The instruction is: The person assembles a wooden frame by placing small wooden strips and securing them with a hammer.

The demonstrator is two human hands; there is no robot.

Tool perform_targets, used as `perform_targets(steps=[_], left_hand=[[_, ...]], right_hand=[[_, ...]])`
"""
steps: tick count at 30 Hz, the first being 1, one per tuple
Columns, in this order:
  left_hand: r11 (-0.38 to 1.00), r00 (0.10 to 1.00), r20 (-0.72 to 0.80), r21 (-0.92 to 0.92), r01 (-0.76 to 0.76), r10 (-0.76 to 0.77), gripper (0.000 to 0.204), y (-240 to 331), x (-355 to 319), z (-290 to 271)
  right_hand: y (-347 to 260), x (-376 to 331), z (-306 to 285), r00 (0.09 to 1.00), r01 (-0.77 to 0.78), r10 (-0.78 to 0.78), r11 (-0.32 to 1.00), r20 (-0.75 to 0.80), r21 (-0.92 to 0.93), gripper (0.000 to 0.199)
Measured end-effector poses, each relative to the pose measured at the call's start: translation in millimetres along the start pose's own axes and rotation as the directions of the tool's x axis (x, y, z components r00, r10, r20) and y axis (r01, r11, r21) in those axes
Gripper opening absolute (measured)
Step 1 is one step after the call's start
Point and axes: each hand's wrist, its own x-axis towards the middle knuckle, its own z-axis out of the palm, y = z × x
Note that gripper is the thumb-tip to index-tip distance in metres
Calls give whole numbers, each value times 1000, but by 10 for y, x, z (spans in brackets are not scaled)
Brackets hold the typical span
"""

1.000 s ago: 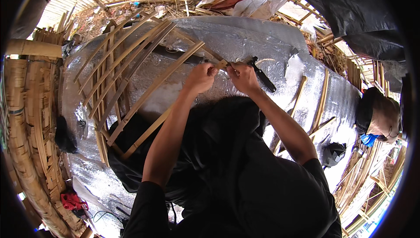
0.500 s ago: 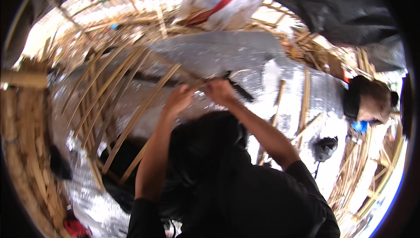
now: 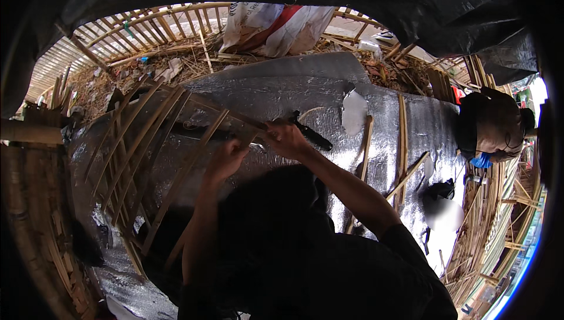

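A frame of bamboo slats (image 3: 154,121) lies to my left, its thin strips crossing a longer strip (image 3: 223,107) that reaches toward my hands. My right hand (image 3: 284,139) is closed round the end of that longer strip. Just left of it and a little nearer to me, my left hand (image 3: 228,156) is closed in a pinch. What its fingers hold, if anything, is too small to make out. Beyond my right hand a black elongated object (image 3: 314,134) rests on the silver foil mat (image 3: 282,85). Another long dark object (image 3: 202,132) shows behind the slats.
Loose bamboo strips (image 3: 402,143) lie on the mat at right, near a small black object (image 3: 440,189). A dark and tan bag-like bundle (image 3: 493,126) stands at far right. Bamboo poles (image 3: 35,214) line the left side. A white and red sack (image 3: 276,29) leans at the back.
My left hand has moved slightly left and nearer to me, away from my right hand. The right hand stays at the strip's end. The view has sharpened and darkened.
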Motion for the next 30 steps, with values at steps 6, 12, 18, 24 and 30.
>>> perform_targets(steps=[6, 12, 18, 24, 30], left_hand=[[990, 974, -177, 7, -140, 139, 22, 127, -185, -2], [992, 980, -171, -47, -115, 105, 26, 336, -168, -36], [991, 973, -200, -37, -128, 118, 26, 272, -126, 98], [995, 975, -199, 20, -101, 103, 25, 190, -105, 127], [996, 985, -158, -42, -83, 75, 24, 177, -177, 71]], right_hand=[[-514, 148, -189, 994, -85, 74, 986, 81, 143, 32], [-443, 113, -161, 990, -114, 102, 986, 99, 123, 30], [-416, 83, -89, 993, -96, 90, 993, 83, 71, 24], [-517, 0, -78, 982, -135, 129, 990, 136, 35, 19], [-375, -55, 35, 998, -62, 62, 993, 7, 101, 18]])
